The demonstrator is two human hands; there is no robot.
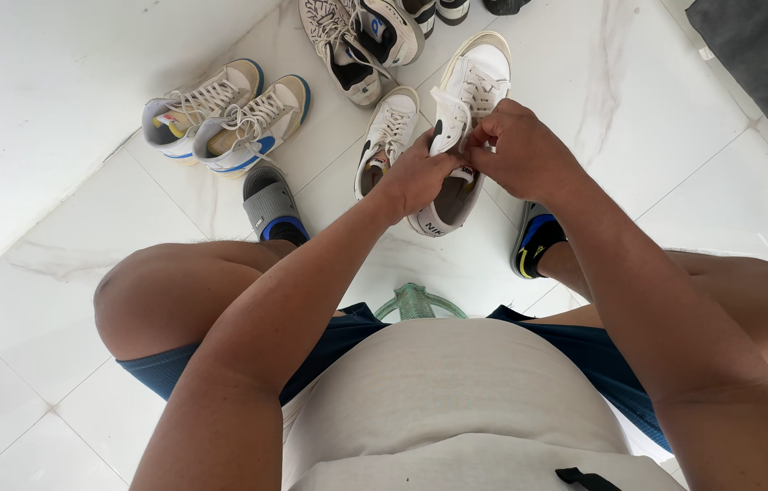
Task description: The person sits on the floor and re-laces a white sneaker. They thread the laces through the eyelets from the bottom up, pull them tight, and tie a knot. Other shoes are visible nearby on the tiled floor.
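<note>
A white high-top sneaker (pixel 473 86) is lifted above the floor, toe pointing away from me. My left hand (pixel 416 173) grips its opening and tongue from the left. My right hand (pixel 520 150) pinches the white lace and upper edge from the right. Its matching white sneaker (pixel 387 136) lies on the tiles just left of it.
A pair of white and blue sneakers (pixel 229 118) sits at the left by the white wall. More sneakers (pixel 357 36) lie at the top. My feet wear a grey slide sandal (pixel 270 209) and a black and blue sandal (pixel 537 238). A green stool edge (pixel 416 302) shows between my knees.
</note>
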